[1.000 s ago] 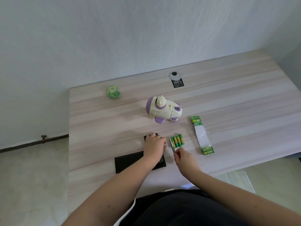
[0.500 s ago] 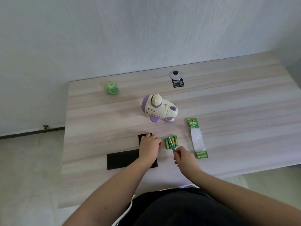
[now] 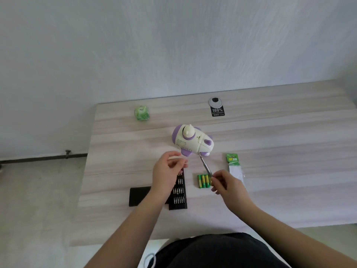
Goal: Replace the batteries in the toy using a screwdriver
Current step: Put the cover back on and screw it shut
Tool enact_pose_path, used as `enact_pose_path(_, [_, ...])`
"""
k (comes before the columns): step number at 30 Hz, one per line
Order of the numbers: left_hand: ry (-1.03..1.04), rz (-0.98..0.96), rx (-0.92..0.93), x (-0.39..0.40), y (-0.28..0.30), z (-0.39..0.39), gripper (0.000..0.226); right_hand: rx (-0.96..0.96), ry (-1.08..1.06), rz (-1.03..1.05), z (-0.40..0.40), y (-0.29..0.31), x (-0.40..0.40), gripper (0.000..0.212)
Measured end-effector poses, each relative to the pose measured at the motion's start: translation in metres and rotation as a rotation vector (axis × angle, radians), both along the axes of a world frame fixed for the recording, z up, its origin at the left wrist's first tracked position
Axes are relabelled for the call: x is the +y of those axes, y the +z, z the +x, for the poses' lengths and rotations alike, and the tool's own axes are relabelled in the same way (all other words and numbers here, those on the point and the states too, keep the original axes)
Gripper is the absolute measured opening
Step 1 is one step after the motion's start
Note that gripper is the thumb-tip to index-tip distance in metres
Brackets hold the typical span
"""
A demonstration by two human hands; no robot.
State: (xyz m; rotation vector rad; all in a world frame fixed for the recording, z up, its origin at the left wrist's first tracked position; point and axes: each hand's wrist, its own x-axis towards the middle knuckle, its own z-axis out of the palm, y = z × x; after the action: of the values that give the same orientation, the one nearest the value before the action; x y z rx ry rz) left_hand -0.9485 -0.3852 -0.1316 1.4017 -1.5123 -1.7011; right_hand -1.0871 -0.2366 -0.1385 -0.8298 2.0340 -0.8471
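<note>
White and purple plastic toy sits in the middle of the pale wooden surface. The right hand pinches a thin silver screwdriver, its tip pointing at the toy's near side. The left hand hovers with fingers curled; I cannot tell if it holds a small bit. Hold the toy steady first, then fit the tip straight. Four green batteries lie near, an open black bit case left of them, and green battery wrapping on the right.
</note>
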Motion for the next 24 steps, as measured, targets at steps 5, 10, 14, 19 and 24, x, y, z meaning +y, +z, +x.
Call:
enact_pose_path(5, [0.032,0.042,0.153,-0.006,0.044,-0.007,0.010,0.028,-0.011,-0.103,-0.002,0.031,-0.005,0.010])
enact_pose_path(10, [0.068,0.120,0.290,-0.003,0.071,-0.015,0.010,0.100,0.035,-0.177,0.002,0.055,-0.007,0.008])
enact_pose_path(14, [0.144,0.251,0.395,0.001,0.088,-0.022,0.014,0.104,0.005,-0.243,0.006,0.070,-0.005,0.012])
enact_pose_path(19, [0.139,0.318,0.420,0.005,0.099,-0.023,0.016,0.076,-0.031,-0.280,0.007,0.080,0.000,0.014])
enact_pose_path(24, [0.097,0.291,0.392,0.008,0.106,-0.022,0.017,0.131,-0.023,-0.294,0.006,0.088,0.005,0.016])
